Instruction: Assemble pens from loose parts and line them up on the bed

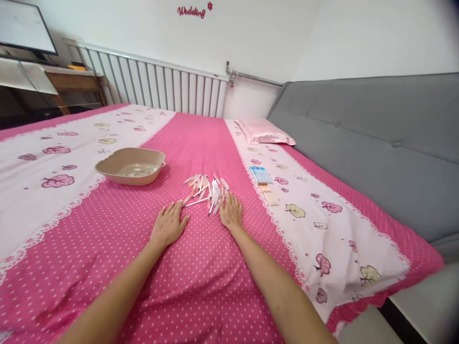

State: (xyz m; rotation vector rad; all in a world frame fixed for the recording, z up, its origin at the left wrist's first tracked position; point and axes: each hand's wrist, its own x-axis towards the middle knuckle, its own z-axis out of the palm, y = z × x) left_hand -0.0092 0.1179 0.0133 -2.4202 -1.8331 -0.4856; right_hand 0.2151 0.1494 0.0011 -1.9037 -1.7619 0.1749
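Note:
A loose pile of pink and white pens point(201, 187) lies in the middle of the pink dotted bedsheet point(201, 277), pointing in different directions. My left hand point(168, 224) rests palm down on the sheet at the near left of the pile, fingers spread, holding nothing. On the pile's right side, my right hand point(232, 210) lies with its fingers stretched forward, close beside the pens; whether it touches any is unclear. Further right, several blue pens point(261, 175) are lined up side by side. Just below them is a neat row of light orange pens point(268, 195).
A beige plastic basin point(122, 179) stands on the bed at left. Near the grey headboard point(358, 124) is a pink pillow point(263, 131). Behind the bed run a white radiator point(143, 79) and a pipe point(254, 76). A desk with a monitor point(25, 26) stands far left.

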